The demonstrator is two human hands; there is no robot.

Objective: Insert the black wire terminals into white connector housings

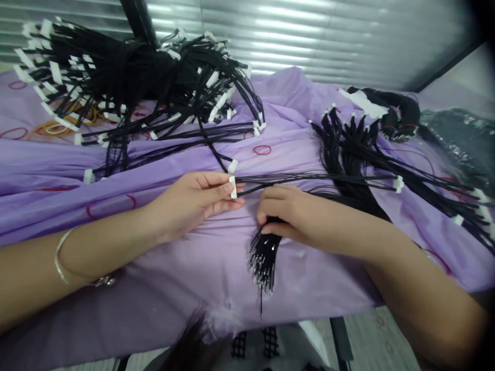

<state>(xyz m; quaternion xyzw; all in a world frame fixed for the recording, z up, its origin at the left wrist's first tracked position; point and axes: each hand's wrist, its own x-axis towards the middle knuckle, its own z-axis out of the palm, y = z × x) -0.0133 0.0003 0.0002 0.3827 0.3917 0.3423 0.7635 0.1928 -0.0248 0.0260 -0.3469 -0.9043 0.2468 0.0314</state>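
Note:
My left hand (197, 202) pinches a small white connector (232, 187) at the end of thin black wires (317, 179) that run off to the right. My right hand (288, 215) is closed over a bundle of black wires (264, 255), whose stripped metal tips fan out below it toward the table's front edge. The two hands lie close together on the purple plastic sheet (185, 268). A silver bracelet (64, 257) is on my left wrist.
A big heap of black wire harnesses with white connectors (127, 82) fills the back left. More harnesses (359, 149) lie at the right, with a taped bundle (390, 116) behind. Red rubber bands (262, 150) and yellow rubber bands (58, 128) lie on the sheet.

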